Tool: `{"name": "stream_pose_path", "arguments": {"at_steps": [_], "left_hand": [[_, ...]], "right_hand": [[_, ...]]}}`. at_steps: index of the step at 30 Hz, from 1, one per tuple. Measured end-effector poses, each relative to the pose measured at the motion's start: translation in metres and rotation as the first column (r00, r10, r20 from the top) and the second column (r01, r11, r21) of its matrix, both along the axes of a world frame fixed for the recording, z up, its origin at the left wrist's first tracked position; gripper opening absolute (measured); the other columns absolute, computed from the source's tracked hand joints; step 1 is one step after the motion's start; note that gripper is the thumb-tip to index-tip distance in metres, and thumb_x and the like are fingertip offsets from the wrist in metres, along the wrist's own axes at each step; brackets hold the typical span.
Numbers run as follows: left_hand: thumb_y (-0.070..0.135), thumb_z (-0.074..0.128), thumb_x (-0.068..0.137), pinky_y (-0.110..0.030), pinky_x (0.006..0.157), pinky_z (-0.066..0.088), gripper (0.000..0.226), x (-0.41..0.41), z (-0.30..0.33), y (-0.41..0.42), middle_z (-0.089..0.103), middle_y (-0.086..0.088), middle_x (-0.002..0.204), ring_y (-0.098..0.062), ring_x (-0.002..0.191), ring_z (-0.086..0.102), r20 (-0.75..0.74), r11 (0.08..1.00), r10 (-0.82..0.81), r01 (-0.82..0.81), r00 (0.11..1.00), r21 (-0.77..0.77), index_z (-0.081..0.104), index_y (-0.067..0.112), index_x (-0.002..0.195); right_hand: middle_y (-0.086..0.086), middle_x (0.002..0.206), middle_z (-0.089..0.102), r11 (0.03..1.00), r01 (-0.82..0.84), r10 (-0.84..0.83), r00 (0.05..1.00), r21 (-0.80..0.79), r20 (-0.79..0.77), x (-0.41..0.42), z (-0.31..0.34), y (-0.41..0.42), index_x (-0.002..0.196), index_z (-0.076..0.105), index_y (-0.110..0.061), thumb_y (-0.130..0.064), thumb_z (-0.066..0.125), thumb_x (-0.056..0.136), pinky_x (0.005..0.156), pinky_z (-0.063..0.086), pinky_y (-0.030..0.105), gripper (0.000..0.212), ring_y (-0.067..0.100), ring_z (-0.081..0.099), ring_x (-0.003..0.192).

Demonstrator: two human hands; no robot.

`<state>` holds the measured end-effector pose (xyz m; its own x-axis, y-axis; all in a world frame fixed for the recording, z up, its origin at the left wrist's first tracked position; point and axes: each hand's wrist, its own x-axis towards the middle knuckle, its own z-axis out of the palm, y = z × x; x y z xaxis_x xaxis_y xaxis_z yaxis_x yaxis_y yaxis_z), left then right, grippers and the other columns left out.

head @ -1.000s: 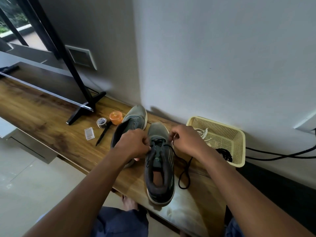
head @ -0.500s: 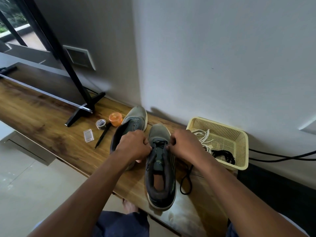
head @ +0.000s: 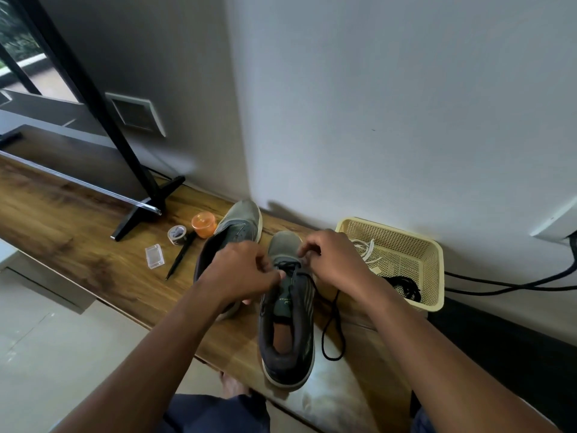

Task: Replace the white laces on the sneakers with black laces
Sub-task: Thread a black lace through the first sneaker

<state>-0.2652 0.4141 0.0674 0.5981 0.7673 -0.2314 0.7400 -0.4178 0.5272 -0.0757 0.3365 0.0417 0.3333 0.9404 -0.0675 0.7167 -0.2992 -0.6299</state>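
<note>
Two grey sneakers stand on the wooden shelf (head: 78, 220). The right sneaker (head: 287, 332) points toward the wall, with a black lace (head: 334, 326) threaded through its front eyelets and trailing in a loop off its right side. My left hand (head: 240, 273) pinches the lace at the left side of the eyelets. My right hand (head: 331, 260) pinches it at the right side near the toe. The left sneaker (head: 240, 226) lies behind my left hand, partly hidden. White laces (head: 368, 251) and another black lace (head: 406, 285) lie in the cream basket (head: 437, 276).
Left of the sneakers lie an orange lidded pot (head: 203, 225), a tape roll (head: 177, 235), a black pen (head: 181, 259) and a small clear box (head: 154, 256). A TV's black stand (head: 146, 207) rises at the left. Black cables (head: 499, 282) run along the wall at right.
Both hands have shifted slightly toward the toe of the right sneaker, the right hand lifting a little. The trailing lace loop lies a bit longer beside the sneaker.
</note>
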Motion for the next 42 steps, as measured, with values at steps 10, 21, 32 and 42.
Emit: {"name": "stream_pose_path", "arguments": {"at_steps": [10, 21, 32, 42], "left_hand": [[0.039, 0.081, 0.074, -0.035, 0.073, 0.065, 0.017, 0.001, -0.004, -0.007, 0.074, 0.008, 0.072, -0.005, 0.061, 0.070, -0.106, 0.999, 0.024, -0.028, 0.994, -0.036, 0.071, 0.026, 0.077], [-0.002, 0.069, 0.090, -0.029, 0.050, 0.061, 0.026, -0.006, -0.020, 0.011, 0.075, 0.003, 0.065, -0.025, 0.060, 0.077, 0.000, 0.903, 0.277, -0.261, 0.961, -0.342, 0.081, 0.015, 0.075], [-0.005, 0.070, 0.089, -0.037, 0.054, 0.064, 0.022, -0.003, -0.023, 0.014, 0.077, -0.009, 0.071, -0.028, 0.061, 0.077, 0.018, 0.879, 0.320, -0.290, 0.947, -0.378, 0.080, 0.010, 0.076], [0.002, 0.073, 0.095, -0.035, 0.061, 0.065, 0.016, -0.006, -0.018, 0.012, 0.078, -0.010, 0.074, -0.028, 0.071, 0.079, 0.072, 0.859, 0.257, -0.194, 0.964, -0.473, 0.082, 0.009, 0.084]], "right_hand": [[-0.006, 0.080, 0.078, 0.999, -0.035, 0.035, 0.975, 0.005, -0.220, -0.014, -0.009, -0.002, 0.092, 0.079, -0.020, -0.003, 0.071, 0.088, 0.074, 0.057, 0.027, 0.019, 0.006, 0.073, 0.078], [-0.006, 0.084, 0.074, 0.999, 0.032, -0.031, 0.996, 0.006, -0.088, -0.046, -0.026, 0.000, 0.079, 0.077, -0.020, -0.018, 0.074, 0.089, 0.078, 0.054, 0.030, 0.011, 0.014, 0.069, 0.084], [-0.003, 0.084, 0.077, 0.999, 0.031, -0.030, 0.998, 0.009, -0.061, -0.049, -0.028, -0.001, 0.079, 0.081, -0.018, -0.023, 0.071, 0.089, 0.077, 0.059, 0.035, 0.014, 0.016, 0.071, 0.082], [0.000, 0.073, 0.073, 0.999, 0.033, -0.035, 0.999, -0.042, -0.041, -0.044, -0.025, -0.001, 0.075, 0.079, -0.015, -0.023, 0.068, 0.089, 0.065, 0.058, 0.034, 0.019, 0.016, 0.068, 0.070]]}}
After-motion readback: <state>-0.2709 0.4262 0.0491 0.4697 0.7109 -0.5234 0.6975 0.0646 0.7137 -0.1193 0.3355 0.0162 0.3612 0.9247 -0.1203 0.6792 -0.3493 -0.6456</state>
